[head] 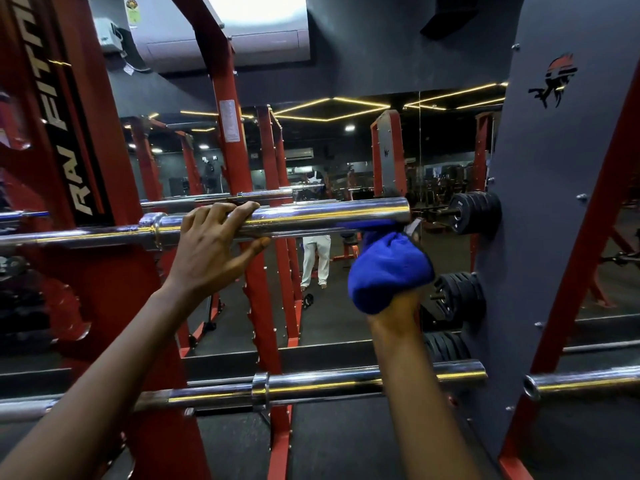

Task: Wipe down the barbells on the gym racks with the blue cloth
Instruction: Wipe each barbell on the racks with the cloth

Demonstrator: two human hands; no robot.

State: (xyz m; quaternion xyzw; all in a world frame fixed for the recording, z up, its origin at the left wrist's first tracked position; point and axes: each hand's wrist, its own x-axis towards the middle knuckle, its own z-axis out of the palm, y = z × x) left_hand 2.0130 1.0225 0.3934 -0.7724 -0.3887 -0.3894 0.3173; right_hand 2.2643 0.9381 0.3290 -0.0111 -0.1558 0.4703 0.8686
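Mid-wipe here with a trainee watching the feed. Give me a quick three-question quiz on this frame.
1. True or false: the left hand grips the upper barbell's sleeve.
2. Which holds the blue cloth? A) left hand B) right hand C) neither
3. Fill in: the cloth touches the sleeve from ____, near its free end.

Key: 1 true; 2 B; 3 below. The lower barbell is untouched by either hand.

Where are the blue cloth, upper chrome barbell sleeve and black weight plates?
Blue cloth (388, 271), head view, bunched middle.
Upper chrome barbell sleeve (329, 216), head view, mid-sleeve.
Black weight plates (474, 213), head view, upper stack's rim.
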